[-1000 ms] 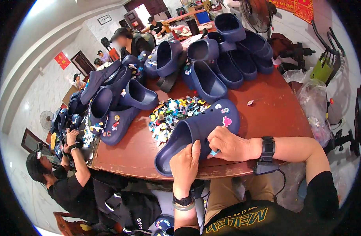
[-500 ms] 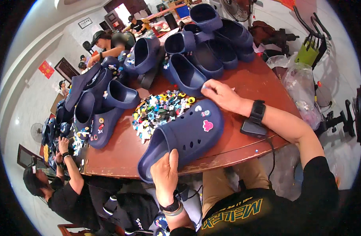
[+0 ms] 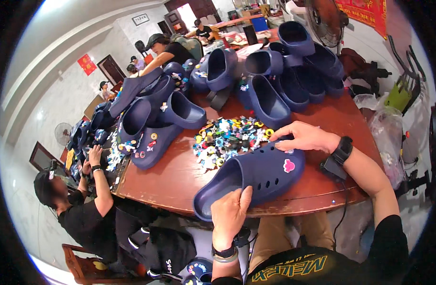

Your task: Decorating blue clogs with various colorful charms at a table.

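Observation:
A navy blue clog (image 3: 256, 175) lies on the round brown table (image 3: 180, 175) in front of me, with a pink charm (image 3: 288, 166) fixed near its toe. My left hand (image 3: 229, 211) grips the clog's heel end at the table edge. My right hand (image 3: 303, 137) reaches across the toe of the clog, fingers spread, fingertips at the edge of a heap of small colourful charms (image 3: 227, 137). Whether it pinches a charm is hidden.
Many more navy clogs (image 3: 275, 80) are piled at the back and left of the table. A person in black (image 3: 85, 209) sits at my left sorting charms; others work further back. A fan (image 3: 325, 23) and plastic bags (image 3: 384, 123) stand at the right.
My right hand has moved from the clog's toe up to the charm heap. The clog has shifted slightly, and my left hand stays on its heel.

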A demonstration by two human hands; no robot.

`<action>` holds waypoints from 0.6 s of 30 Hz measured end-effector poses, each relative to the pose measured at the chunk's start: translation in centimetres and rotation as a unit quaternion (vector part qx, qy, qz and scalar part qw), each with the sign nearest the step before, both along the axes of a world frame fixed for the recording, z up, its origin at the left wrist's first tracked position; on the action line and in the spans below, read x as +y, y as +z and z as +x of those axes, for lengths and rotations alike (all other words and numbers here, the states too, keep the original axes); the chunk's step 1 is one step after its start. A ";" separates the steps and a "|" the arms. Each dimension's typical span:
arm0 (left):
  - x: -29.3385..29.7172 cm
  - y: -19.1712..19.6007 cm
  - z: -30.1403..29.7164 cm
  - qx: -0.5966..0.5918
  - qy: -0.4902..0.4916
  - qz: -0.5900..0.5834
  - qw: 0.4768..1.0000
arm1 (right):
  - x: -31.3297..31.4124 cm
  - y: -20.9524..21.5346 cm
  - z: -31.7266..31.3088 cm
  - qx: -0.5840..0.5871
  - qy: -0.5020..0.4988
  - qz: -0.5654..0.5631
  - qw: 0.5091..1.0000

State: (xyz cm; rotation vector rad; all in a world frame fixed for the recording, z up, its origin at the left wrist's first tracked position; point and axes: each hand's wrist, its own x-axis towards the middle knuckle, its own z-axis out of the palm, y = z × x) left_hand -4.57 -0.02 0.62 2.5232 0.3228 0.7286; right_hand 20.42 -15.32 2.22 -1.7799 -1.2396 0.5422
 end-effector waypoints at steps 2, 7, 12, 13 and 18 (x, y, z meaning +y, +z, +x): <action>0.0 -0.1 -0.1 -0.012 0.003 0.013 1.000 | 0.0 1.1 -0.2 -0.035 0.006 -0.044 0.998; 0.0 -0.4 -0.9 -0.028 -0.032 0.027 0.999 | 0.3 -1.1 -0.4 -0.152 -0.058 -0.004 0.987; 0.1 -0.5 -0.5 0.003 -0.042 0.026 0.999 | 0.4 -3.2 0.0 -0.007 -0.086 0.028 0.996; -0.1 -0.3 -0.3 0.001 -0.037 0.024 0.999 | 0.6 -3.9 0.2 0.024 -0.088 0.080 0.993; 0.1 0.7 -0.4 0.035 -0.004 -0.061 0.998 | 1.0 -2.4 0.5 0.013 -0.069 0.055 0.996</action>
